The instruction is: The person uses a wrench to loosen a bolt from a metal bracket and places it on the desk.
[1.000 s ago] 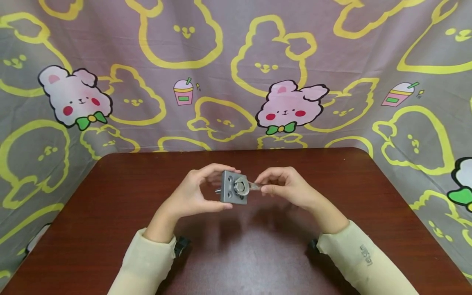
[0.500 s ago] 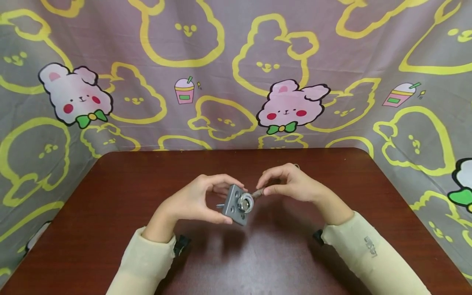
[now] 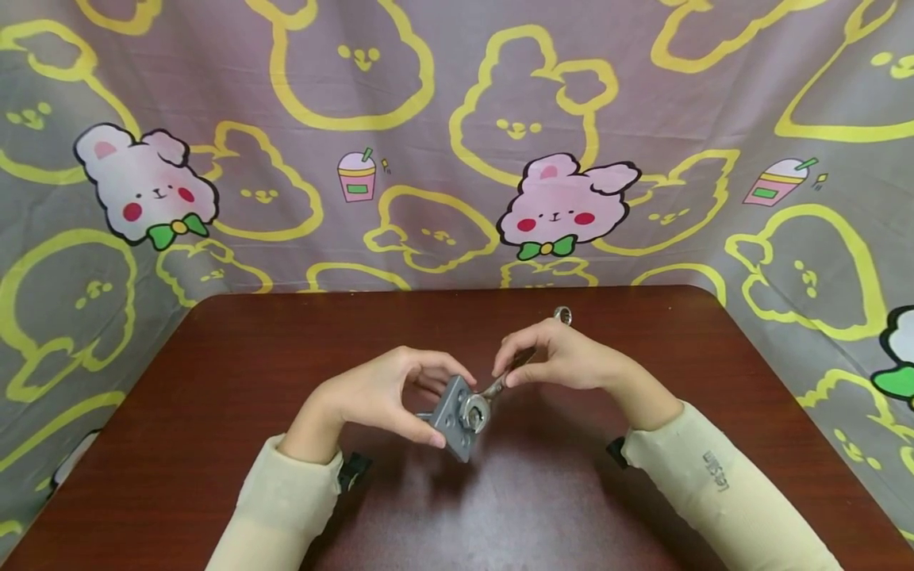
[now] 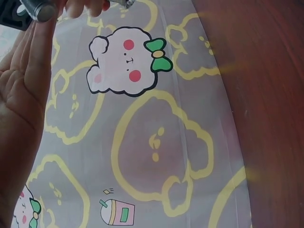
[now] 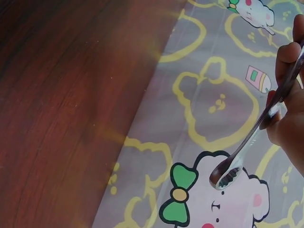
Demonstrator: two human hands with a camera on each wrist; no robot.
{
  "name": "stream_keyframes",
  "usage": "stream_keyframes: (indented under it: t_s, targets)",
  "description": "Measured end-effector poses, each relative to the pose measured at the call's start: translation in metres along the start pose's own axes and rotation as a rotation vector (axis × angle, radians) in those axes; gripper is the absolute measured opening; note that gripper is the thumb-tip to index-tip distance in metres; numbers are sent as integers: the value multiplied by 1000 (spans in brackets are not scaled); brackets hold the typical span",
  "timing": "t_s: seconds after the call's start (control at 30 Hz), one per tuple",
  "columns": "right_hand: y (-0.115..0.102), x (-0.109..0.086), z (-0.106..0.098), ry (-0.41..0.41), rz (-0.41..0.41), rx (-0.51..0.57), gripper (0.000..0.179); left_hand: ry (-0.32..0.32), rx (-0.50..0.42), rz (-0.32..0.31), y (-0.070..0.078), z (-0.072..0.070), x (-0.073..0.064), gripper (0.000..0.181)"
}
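Between thumb and fingers, my left hand (image 3: 385,396) grips a small grey metal plate (image 3: 447,432) with several holes, tilted above the table. A bolt (image 3: 476,416) runs through it; the shank (image 4: 44,10) pokes out on the palm side, seen at the top of the left wrist view. My right hand (image 3: 571,358) pinches a silver wrench (image 3: 494,388) along its handle. One wrench end sits around the bolt head on the plate's right face. The other, a toothed ring end (image 5: 229,177), sticks out beyond the right hand, plain in the right wrist view.
Both hands are above a dark red-brown wooden table (image 3: 236,357). A grey-pink curtain (image 3: 428,119) printed with yellow outlines and cartoon rabbits hangs behind it and along the sides. Small black devices (image 3: 353,473) show at both sleeve cuffs.
The plate has tilted and lowered slightly in the left hand. The wrench has swung round with the bolt, its far ring end coming into sight above the right hand.
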State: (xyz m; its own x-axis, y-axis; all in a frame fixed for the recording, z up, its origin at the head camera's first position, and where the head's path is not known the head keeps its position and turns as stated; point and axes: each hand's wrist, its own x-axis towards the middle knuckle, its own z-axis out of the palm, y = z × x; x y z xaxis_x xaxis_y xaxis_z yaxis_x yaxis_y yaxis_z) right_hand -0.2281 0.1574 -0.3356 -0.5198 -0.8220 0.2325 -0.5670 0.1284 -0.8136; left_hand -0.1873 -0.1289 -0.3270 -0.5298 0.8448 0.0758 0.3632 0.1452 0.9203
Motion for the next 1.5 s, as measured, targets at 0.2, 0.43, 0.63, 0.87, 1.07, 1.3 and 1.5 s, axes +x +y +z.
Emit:
stream_keyframes:
  t_s: [0.2, 0.43, 0.63, 0.87, 1.07, 1.3, 1.5]
  targets:
    - [-5, 0, 1, 31, -75, -36, 15, -19, -28, 12, 1, 0, 0, 59]
    - [-8, -4, -2, 53, -45, -43, 17, -15, -44, 26, 0, -1, -1, 58]
    - [-8, -10, -7, 97, -22, -54, 19, -1, -19, -3, -5, 0, -3, 58]
    - [-2, -17, -12, 93, -6, -69, 16, 24, 7, 3, -5, -1, -7, 58]
    - [11, -24, -13, 108, 14, -107, 14, 34, 15, -4, -8, -3, -11, 57]
    - [23, -31, -15, 122, 80, -147, 13, 78, 10, -28, -10, -3, -17, 58]
    - [36, -35, -17, 129, 155, -204, 12, 129, 45, -33, -18, -8, -20, 57]
